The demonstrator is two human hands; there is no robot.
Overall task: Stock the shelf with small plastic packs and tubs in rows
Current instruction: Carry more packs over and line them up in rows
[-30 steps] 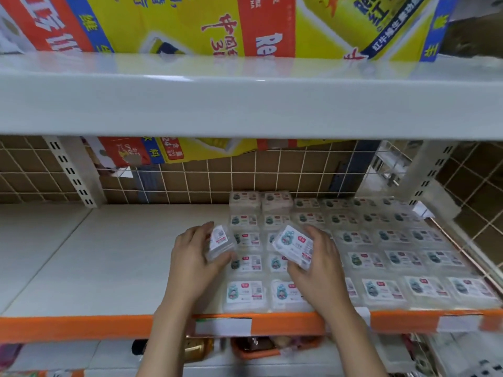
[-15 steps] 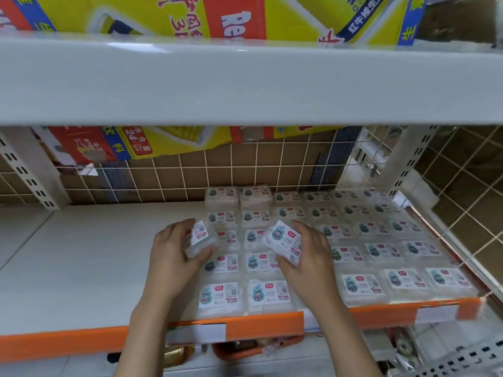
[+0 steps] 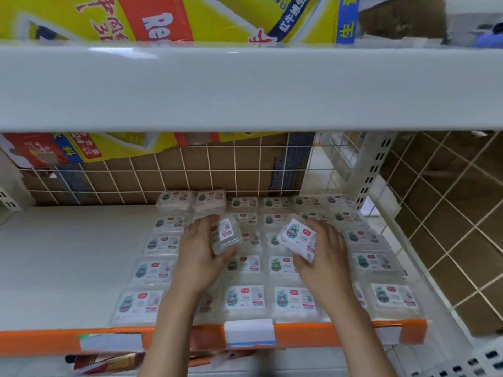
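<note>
Pack [image 3: 226,235] in my left hand [image 3: 202,254] and pack [image 3: 298,239] in my right hand [image 3: 324,257] are both gripped tight, tilted up over the rows [image 3: 246,297] on the shelf [image 3: 68,257]. Barely moved in the last second, so neither's placed yet. Labels are too blurry to read, and my forearms cover the packs under them.

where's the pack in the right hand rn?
Head view, right of centre: the pack is tilted in the right hand, above the rows of packs, opposite the left hand.
</note>
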